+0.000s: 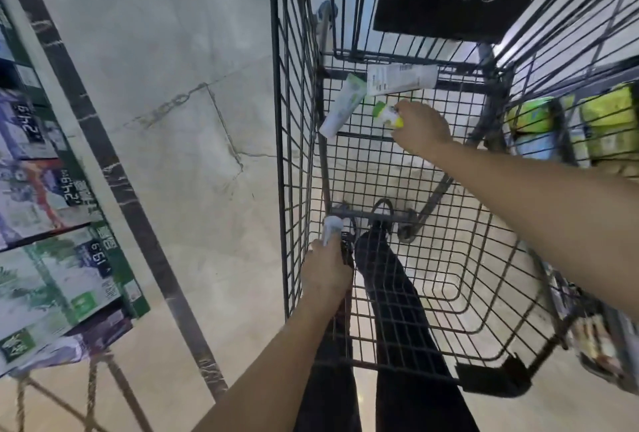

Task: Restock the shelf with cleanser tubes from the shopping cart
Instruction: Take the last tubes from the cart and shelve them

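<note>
Right now your right hand (420,127) pinches a green-and-white cleanser tube (387,114) deep inside the shopping cart (297,155), just beside two more tubes (345,105) on its wire floor, while your left hand (326,271) grips another tube (331,229) at the cart's near wall.

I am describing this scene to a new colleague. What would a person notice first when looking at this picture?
First, the black wire shopping cart that fills the middle and right, seen from above. Deep inside it, the right hand grips a green-and-white tube, with two more white tubes lying at the far end. The left hand holds a white item near the cart's left wall, and price-tagged boxes line the shelf at left.
</note>
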Tool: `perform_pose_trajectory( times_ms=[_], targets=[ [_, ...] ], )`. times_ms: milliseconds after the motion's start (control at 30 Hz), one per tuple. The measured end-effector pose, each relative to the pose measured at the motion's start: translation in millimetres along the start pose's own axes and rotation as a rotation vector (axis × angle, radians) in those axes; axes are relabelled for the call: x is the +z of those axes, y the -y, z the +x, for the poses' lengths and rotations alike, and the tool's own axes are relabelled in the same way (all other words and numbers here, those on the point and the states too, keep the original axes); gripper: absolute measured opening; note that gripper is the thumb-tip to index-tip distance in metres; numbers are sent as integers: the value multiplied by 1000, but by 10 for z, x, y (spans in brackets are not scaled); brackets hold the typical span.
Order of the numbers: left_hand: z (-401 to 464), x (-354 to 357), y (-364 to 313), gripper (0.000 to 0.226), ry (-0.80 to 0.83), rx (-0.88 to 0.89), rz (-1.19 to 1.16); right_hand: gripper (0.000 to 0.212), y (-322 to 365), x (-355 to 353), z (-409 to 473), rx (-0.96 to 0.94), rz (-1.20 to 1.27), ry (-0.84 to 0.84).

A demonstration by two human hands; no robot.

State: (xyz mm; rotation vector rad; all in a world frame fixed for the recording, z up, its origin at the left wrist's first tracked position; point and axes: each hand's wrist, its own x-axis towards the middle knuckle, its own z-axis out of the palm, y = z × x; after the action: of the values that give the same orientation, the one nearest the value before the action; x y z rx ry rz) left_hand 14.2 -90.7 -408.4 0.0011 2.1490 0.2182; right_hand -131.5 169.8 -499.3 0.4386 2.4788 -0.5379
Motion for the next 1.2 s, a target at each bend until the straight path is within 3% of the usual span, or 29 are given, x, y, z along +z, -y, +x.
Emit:
perform_pose_trajectory(
  times_ms=[167,367,533,667,767,867,967,1133,1200],
  targets=[
    [-172,-494,-402,25,11,34,-381,37,-18,-360,-716,176,353,-33],
    [-742,-1156,-799,25,64,219,-613,44,28,-920,-1792,373,785,-224],
    [-1408,-1673,-952,23,-40,458,-616,37,117,-1486,-2827,443,1140,-382],
    [-1969,-2027,-1116,25,-63,553,-716,34,125,-1870,-3661,425,1345,-377],
    [-2330,-2197,-1315,18,-101,681,-712,41,27,-1978,-4244,298,1469,-403],
    [-2727,-2259,-1516,13,-108,776,-723,46,-58,-2091,-4783,209,1410,-538],
    [-3199,-2192,-1752,22,-84,842,-803,42,-147,-2232,-5400,213,1424,-748],
    [-3931,-1803,-2209,17,45,963,-937,29,-403,-2244,-6448,221,1627,-1034],
    [-4188,-1567,-2359,24,139,1020,-939,27,-516,-2160,-6839,184,1717,-1132]
  ],
)
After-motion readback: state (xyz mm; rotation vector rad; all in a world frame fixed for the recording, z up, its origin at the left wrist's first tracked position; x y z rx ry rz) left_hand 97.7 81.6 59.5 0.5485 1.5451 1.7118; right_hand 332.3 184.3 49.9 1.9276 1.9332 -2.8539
